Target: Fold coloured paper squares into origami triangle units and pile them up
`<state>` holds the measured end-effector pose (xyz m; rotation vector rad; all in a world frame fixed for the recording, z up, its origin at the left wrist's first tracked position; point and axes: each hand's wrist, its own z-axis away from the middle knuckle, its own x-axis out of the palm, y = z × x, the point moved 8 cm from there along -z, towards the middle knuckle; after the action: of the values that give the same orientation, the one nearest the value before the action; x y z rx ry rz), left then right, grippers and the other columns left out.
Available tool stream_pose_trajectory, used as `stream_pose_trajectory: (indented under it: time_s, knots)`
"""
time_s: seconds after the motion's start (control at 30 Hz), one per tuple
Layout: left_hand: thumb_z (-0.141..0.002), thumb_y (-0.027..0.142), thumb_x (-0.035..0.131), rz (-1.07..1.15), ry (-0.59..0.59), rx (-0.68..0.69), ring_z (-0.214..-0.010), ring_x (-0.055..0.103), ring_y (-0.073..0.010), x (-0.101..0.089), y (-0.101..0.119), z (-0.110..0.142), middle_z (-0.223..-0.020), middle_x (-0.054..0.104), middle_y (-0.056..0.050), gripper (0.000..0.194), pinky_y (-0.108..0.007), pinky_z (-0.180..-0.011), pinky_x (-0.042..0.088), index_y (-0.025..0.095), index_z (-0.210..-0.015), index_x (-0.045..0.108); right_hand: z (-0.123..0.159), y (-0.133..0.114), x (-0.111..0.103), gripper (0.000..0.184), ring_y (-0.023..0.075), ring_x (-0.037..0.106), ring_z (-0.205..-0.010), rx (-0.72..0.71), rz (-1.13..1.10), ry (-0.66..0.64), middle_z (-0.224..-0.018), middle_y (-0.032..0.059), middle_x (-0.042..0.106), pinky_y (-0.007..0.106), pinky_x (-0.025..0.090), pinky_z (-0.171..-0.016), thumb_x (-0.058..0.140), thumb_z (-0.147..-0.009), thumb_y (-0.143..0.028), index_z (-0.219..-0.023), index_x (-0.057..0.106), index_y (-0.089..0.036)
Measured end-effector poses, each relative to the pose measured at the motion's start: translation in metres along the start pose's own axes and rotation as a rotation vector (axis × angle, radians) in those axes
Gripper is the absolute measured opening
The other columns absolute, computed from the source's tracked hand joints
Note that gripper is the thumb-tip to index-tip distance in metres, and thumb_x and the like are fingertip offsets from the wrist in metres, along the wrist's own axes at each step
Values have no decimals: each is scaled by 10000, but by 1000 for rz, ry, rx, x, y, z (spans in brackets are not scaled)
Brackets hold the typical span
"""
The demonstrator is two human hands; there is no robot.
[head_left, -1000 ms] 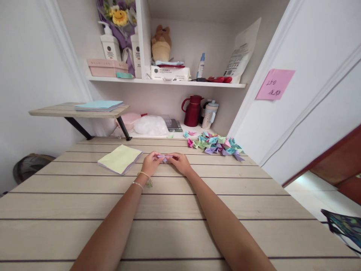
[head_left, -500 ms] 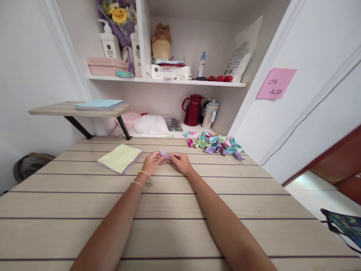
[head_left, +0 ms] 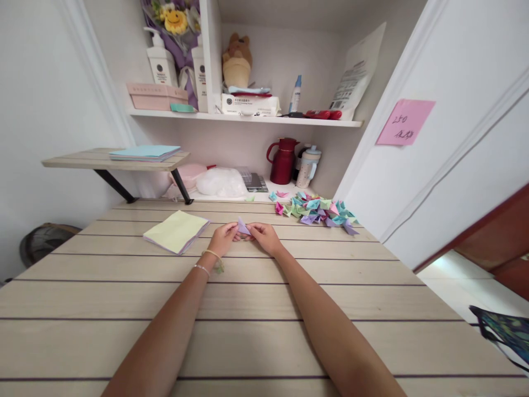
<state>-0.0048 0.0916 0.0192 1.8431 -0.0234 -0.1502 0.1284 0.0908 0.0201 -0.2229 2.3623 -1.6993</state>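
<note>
A small folded piece of purple paper (head_left: 243, 226) is held between my two hands above the middle of the table, its pointed corner standing up. My left hand (head_left: 224, 238) pinches its left side, the fingers curled. On the other side, my right hand (head_left: 264, 237) grips the paper's right edge between thumb and fingers. My fingers hide the lower part of the paper. To the left of my hands lies a stack of paper sheets (head_left: 176, 231), pale yellow on top. A pile of small folded paper boats (head_left: 318, 209) in several colours rests to the right.
The slatted wooden table (head_left: 264, 303) reaches back to a white cabinet. A small raised shelf (head_left: 82, 159) with blue paper (head_left: 144, 151) stands at the left. Behind are a white plastic bag (head_left: 221, 182), a red jug (head_left: 283, 161) and a pale tumbler (head_left: 306, 167).
Between my fingers the purple paper has turned, so its point now stands more upright and more of its face shows. Both hands have stayed nearly in place.
</note>
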Motion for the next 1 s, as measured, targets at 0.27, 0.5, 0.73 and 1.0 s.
stream_pose_trajectory:
  time_s: [0.27,0.5,0.73,1.0]
  knots:
    - [-681,347,624,-8,-45,3,-584,601,-137,5,0,1,-721,678,-44,334,-279,-621,511,152,-950,656,3,-12,-5,257,123,566,-519,-101,318,88,-600,-25,636,238,450,-576,542,-699,-249,-937,618,-192]
    - [-669,381,646,24,-37,-33,-560,601,-129,7,0,2,-634,647,-33,387,-266,-603,498,116,-950,626,4,-21,-12,244,151,601,-655,-211,284,188,-752,16,685,256,461,-645,488,-698,-190,-830,693,-201]
    - [-567,319,738,92,-34,-49,-634,624,-143,7,-6,1,-698,673,-51,361,-290,-661,513,119,-850,635,5,-18,-14,268,180,624,-803,-151,136,177,-875,32,695,300,476,-747,485,-699,-185,-856,702,-205]
    - [-630,319,686,15,-33,-4,-602,626,-138,6,-1,1,-762,691,-66,274,-268,-624,523,129,-827,667,2,-15,-12,328,144,595,-609,-138,131,159,-698,22,671,256,469,-593,597,-707,-308,-1007,613,-177]
